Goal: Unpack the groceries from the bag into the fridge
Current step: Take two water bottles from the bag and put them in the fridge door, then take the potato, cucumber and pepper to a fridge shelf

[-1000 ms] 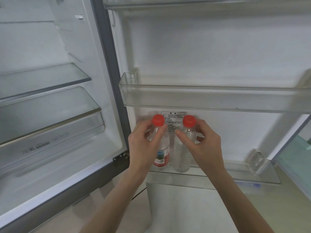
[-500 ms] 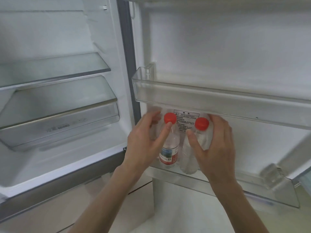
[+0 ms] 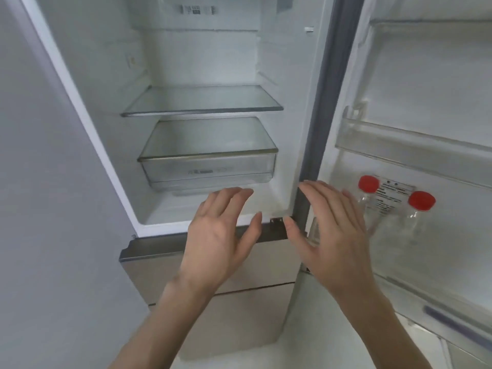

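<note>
From the head camera, you are looking into an open white fridge [image 3: 197,62] with its door swung wide on your right. Your left hand [image 3: 218,235] and right hand [image 3: 332,235] are both hovering in front of the lower edge of the compartment, fingers spread and loose, holding nothing. Two clear plastic water bottles with red screw caps are standing side by side in the lower clear door bin [image 3: 415,291]: the nearer-in bottle [image 3: 368,198] and the outer bottle [image 3: 419,214]. They are lying to the right of your fingers, your right hand being much the closer one, its fingertips just beside the inner bottle though seemingly not touching. Each bottle is standing upright, long axis vertical, cap pointing up toward the clear door shelf [image 3: 415,145] above. The glass shelf [image 3: 202,102] and the clear drawer [image 3: 210,166] inside are holding nothing visible. The grocery bag is not appearing in this view, so you are likely needing to turn away from the door to fetch the next item; which way, you cannot tell from here.
</note>
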Motion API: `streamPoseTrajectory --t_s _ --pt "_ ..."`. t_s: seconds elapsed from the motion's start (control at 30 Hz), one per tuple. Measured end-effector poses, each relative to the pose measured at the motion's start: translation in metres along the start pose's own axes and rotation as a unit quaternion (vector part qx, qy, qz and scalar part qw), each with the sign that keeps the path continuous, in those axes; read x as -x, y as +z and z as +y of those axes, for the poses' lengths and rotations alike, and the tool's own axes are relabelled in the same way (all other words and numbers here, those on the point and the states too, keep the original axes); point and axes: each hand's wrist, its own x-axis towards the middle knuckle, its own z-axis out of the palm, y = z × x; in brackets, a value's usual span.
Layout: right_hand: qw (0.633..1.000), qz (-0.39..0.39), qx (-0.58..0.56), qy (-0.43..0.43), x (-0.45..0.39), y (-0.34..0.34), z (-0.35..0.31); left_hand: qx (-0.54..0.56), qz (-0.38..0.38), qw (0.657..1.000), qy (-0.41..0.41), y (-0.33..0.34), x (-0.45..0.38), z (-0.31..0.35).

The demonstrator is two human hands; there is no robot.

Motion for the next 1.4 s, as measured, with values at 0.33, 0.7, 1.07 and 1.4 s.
streamPoseTrajectory --t_s 0.33,0.7,1.07,1.4 --pt "0.983 -0.075 -0.144 -0.091 0.011 0.036 -0.190 -0.155 0.064 0.977 -0.128 -0.170 0.126 -0.081" --pt "0.927 -0.115 -0.282 -0.221 0.059 0.044 -0.411 -0.324 0.130 0.903 -0.251 -0.351 0.295 -0.111" --pt "0.804 -0.192 -0.432 -0.360 0.128 0.037 -0.613 -0.455 0.129 0.769 -0.429 -0.475 0.440 -0.101" --pt "0.682 -0.260 -0.516 -0.449 0.188 0.035 -0.782 -0.506 0.112 0.617 -0.593 -0.577 0.541 -0.101"
